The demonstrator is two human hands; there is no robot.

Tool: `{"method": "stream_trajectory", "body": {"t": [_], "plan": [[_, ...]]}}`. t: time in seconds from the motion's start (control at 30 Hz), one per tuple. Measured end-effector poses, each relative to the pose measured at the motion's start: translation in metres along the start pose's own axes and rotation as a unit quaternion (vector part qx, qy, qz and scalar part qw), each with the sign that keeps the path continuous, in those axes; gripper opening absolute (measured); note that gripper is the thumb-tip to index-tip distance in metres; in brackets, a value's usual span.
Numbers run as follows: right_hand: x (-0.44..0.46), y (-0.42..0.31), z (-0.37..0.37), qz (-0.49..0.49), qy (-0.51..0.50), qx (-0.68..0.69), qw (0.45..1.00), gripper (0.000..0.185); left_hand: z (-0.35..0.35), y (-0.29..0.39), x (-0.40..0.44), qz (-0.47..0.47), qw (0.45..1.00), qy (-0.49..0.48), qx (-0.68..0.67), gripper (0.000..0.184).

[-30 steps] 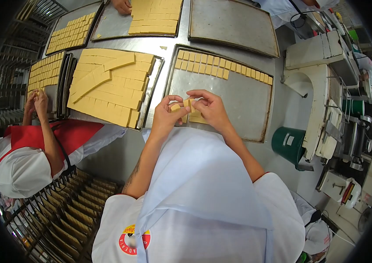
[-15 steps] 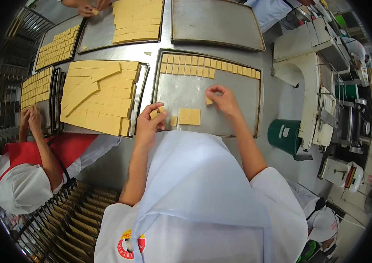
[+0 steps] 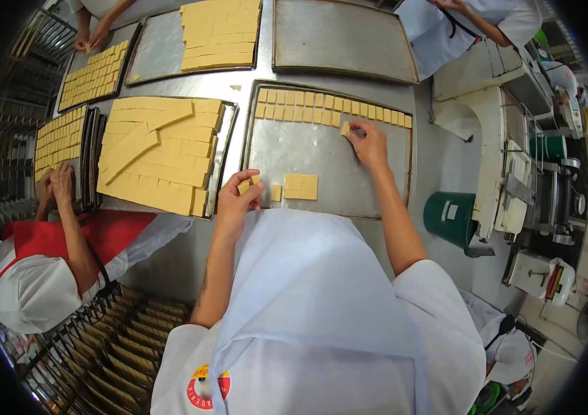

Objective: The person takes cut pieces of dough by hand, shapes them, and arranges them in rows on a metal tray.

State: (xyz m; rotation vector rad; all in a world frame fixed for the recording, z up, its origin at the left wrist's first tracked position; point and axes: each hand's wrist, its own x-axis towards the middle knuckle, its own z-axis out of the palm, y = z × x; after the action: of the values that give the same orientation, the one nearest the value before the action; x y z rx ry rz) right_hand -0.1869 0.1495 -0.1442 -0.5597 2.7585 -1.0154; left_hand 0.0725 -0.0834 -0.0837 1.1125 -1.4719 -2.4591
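My right hand [image 3: 366, 142] pinches a small piece of yellow dough [image 3: 345, 128] at the right end of the second row on the metal baking tray [image 3: 370, 187]. Two rows of cut dough pieces [image 3: 308, 99] line the tray's far side; the second row is shorter. Over the tray's near left corner, my left hand [image 3: 238, 197] is closed around a couple of dough pieces [image 3: 244, 187]. Just right of it lie a single small piece [image 3: 276, 192] and a larger dough block [image 3: 301, 187] with cut lines.
A tray of dough strips [image 3: 155, 152] stands to the left. Beyond are a bare tray [image 3: 339, 34] and a partly filled one [image 3: 218, 34]. A co-worker's hands [image 3: 58, 183] rest by a tray of cut pieces at far left. A green bucket [image 3: 448, 214] stands right.
My right hand has moved away from me and slightly right, carrying a dough piece to the end of the second row. My left hand stays nearly still. A far co-worker's hands moved left.
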Motion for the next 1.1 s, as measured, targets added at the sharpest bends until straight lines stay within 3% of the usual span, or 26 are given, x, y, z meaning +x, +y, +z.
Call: {"method": "stream_trajectory", "body": {"t": [0.2, 0.7, 0.8, 0.9, 1.03, 1.1], "plan": [[0.007, 0.000, 0.002, -0.047, 0.018, -0.026, 0.998, 0.027, 0.004, -0.002, -0.002, -0.019, 0.999, -0.022, 0.016, 0.034], [0.018, -0.007, -0.005, -0.024, -0.034, -0.052, 0.998, 0.027, 0.007, -0.004, 0.002, -0.018, 0.999, -0.038, -0.015, 0.039], [0.015, -0.010, -0.005, -0.068, 0.000, -0.063, 0.996, 0.029, 0.014, 0.001, 0.000, -0.012, 0.999, -0.044, 0.006, 0.042], [-0.013, -0.053, -0.014, 0.048, -0.081, 0.117, 0.989, 0.028, 0.028, 0.009, -0.005, 0.026, 0.995, -0.053, 0.081, 0.046], [-0.069, -0.096, 0.005, -0.023, -0.296, 0.318, 0.900, 0.028, 0.046, 0.005, 0.004, 0.108, 0.961, -0.069, 0.246, 0.056], [-0.074, -0.110, -0.004, 0.014, -0.306, 0.310, 0.900, 0.028, 0.057, 0.001, 0.005, 0.173, 0.937, -0.069, 0.294, 0.056]]}}
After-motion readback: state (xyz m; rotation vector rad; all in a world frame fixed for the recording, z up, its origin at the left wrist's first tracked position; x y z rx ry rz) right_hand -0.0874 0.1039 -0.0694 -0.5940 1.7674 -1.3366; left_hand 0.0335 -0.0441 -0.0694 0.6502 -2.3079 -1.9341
